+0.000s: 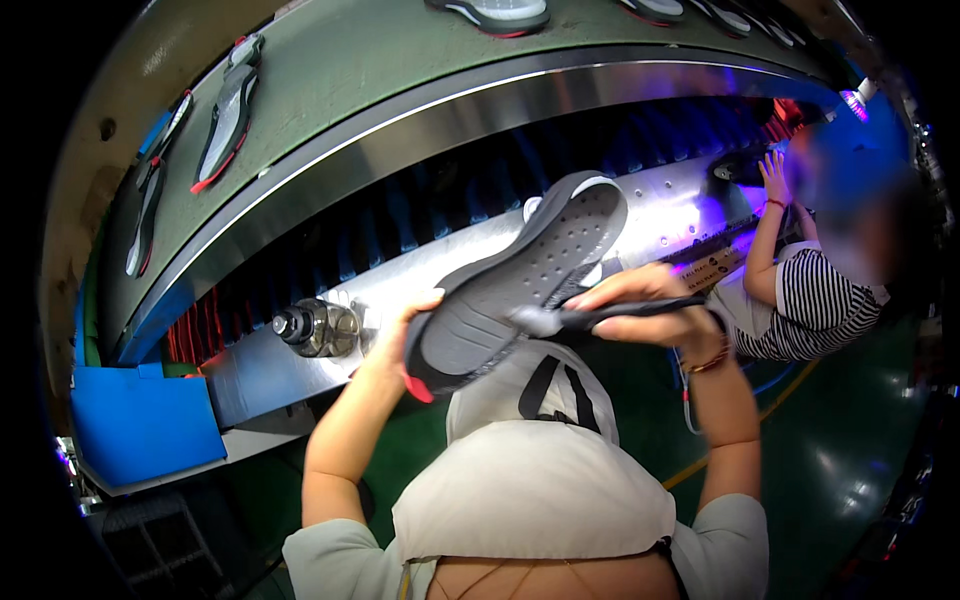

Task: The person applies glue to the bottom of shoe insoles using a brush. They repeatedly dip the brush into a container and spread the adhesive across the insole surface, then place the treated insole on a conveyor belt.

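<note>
A grey shoe sole [475, 300] with a black rim and a red tip is tilted up in front of me, its dotted inner face toward me. My left hand [398, 325] grips its lower left end, the thumb over the edge. My right hand [655, 308] is closed on a brush [575, 320] with a black handle and pale grey bristles. The bristle end lies against or just over the middle of the sole; I cannot tell which. Part of my right hand is slightly blurred.
A dark transparent bottle [325, 328] with a cap stands on the metal ledge [255, 378]. Beyond, several soles [228, 120] lie on a green conveyor belt [350, 75]. A blue bin [145, 425] sits at left. At right a person in a striped sleeve [825, 300] works at the same ledge.
</note>
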### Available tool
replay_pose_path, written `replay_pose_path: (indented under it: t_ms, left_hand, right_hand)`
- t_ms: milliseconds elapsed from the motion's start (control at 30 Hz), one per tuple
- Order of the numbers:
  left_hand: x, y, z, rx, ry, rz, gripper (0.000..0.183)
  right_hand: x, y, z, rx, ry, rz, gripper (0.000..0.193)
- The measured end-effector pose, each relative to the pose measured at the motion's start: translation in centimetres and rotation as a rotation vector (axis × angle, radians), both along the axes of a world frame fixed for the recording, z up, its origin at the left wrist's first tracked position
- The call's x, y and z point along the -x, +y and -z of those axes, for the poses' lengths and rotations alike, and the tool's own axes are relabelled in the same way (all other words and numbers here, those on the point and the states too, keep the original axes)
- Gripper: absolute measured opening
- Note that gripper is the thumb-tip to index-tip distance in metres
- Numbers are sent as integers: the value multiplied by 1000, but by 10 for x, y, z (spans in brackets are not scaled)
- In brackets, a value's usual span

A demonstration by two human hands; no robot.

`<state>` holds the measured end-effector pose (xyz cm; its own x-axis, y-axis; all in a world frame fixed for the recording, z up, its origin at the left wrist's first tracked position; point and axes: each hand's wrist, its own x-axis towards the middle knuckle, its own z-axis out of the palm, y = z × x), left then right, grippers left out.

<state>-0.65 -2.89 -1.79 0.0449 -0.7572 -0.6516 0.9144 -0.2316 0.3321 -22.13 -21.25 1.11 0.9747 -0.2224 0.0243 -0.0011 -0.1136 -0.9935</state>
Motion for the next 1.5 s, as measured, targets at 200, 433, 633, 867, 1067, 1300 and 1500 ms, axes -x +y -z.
replay_pose_path:
  t_ms: [200,433,633,867,1067,1300,1500]
  left_hand:
    - [13,-14,27,93,184,100,55]
    - [26,-27,38,169,256,71,58]
    - [24,-43,43,39,97,7,57]
    - [-11,-63,1,557,-252,-169,60]
    - [-99,-179,-33,869,229,-597,65]
    - [-54,-271,-50,371,-1212,-446,47]
    - [-96,-296,-40,-179,-2609,93,33]
  right_hand:
    - [-9,-19,47,115,-57,291,17]
    - [-16,-24,89,183,-117,1078,16]
    - [-18,72,63,755,-215,607,15]
    - [42,37,35,-544,-413,484,18]
    - [55,33,55,-727,-416,635,18]
    - [79,31,79,-757,-400,810,18]
    - [94,32,91,-855,-471,736,23]
